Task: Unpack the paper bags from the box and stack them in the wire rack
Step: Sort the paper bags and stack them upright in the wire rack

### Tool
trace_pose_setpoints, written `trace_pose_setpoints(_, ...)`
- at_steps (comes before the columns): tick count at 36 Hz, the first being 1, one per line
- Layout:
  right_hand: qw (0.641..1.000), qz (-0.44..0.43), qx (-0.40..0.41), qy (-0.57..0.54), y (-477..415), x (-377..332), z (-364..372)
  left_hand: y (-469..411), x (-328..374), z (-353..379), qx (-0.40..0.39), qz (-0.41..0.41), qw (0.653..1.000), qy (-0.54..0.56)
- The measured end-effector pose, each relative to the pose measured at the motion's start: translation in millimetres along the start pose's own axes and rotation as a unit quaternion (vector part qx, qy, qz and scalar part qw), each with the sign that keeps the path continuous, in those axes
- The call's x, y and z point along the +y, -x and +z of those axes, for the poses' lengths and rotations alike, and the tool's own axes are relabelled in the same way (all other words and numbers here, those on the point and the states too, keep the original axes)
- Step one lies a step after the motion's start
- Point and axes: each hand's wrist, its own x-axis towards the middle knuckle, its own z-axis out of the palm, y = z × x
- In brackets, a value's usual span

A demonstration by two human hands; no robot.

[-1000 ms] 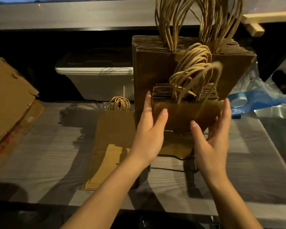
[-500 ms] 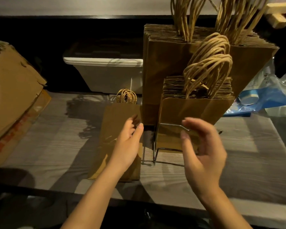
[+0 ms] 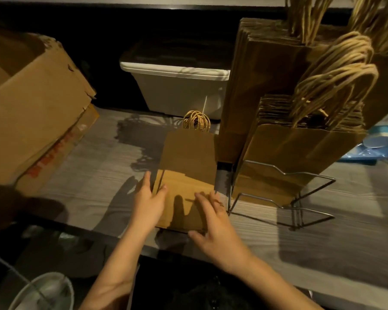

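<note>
Two hands rest on one flat pile of paper bags (image 3: pixel 188 162), which lies on the desk (image 3: pixel 94 193) just left of the wire rack (image 3: pixel 285 175). The left hand (image 3: pixel 149 203) sits at the pile's left edge, its fingers (image 3: pixel 147 179) straight and its thumb on top. The right hand (image 3: pixel 213 229) covers the near right corner with its fingers spread flat. Neither hand is closed round the pile. Whether any fingertip has got under an edge cannot be told.

Risks, as judged:
- The pile is loose. A lift from two edges alone could let the bags fan out or slide apart.
- Its near edge lies close to the desk's front edge, so a slip there would send bags to the floor.
- The twine handles (image 3: pixel 196 120) at the far end could catch on the rack's wire.
- They could also catch on the handles of the short batch (image 3: pixel 300 148) and the tall batch (image 3: pixel 255 86) standing in the rack.
- A hard push in could tip those batches or shove the rack.

The desk is grey wood-grain under dim light with hard shadows. A cardboard box (image 3: pixel 31 104) leans at the left. A white bin (image 3: pixel 177 90) sits at the back against a dark wall. Blue plastic wrapping (image 3: pixel 365 153) lies at the right.
</note>
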Motion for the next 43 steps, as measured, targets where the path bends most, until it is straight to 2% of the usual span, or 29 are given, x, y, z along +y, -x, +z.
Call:
trace_pose_setpoints(3, 0.996, 0.042, -0.082, 0.018, 1.8, 4.1, 5.1, 0.7, -4.1, 2.4, -0.013, -0.01, 1.0, -0.008)
trace_pose_setpoints(5, 0.994, 0.048, -0.097, 0.003, 2.5, 2.4, 6.4, 0.9, -5.6, 4.5, -0.024, -0.014, 1.0, -0.009)
trace_pose_setpoints(13, 0.99, 0.018, -0.042, -0.135, 0.9, -5.5, 5.2, 0.4, -4.4, 8.7, -0.028, 0.0, 0.999, -0.043)
trace_pose_setpoints(17, 0.972, 0.031, -0.025, -0.231, 3.8, -8.7, 5.7, -2.6, -7.8, 7.4, -0.024, -0.002, 0.999, -0.031)
trace_pose_setpoints(20, 0.95, 0.029, -0.01, -0.312, 8.3, -13.7, -1.5, -5.6, -9.4, 6.8, 0.006, -0.009, 1.0, -0.009)
trace_pose_setpoints(27, 0.924, 0.013, 0.053, -0.377, 14.2, -23.5, -14.3, -10.0, -11.3, 2.8, 0.098, -0.039, 0.989, 0.099)
trace_pose_setpoints(33, 0.892, -0.027, 0.089, -0.443, 15.5, -32.6, -24.4, 3.3, 9.0, -0.4, 0.104, -0.089, 0.934, 0.33)
trace_pose_setpoints(37, 0.899, -0.06, 0.11, -0.419, 16.6, -37.7, -31.0, 14.8, 21.5, -0.7, 0.092, -0.087, 0.912, 0.391)
trace_pose_setpoints(43, 0.934, -0.147, 0.196, -0.259, 19.8, -45.7, -45.3, 39.7, 44.0, 4.7, 0.051, -0.042, 0.889, 0.452)
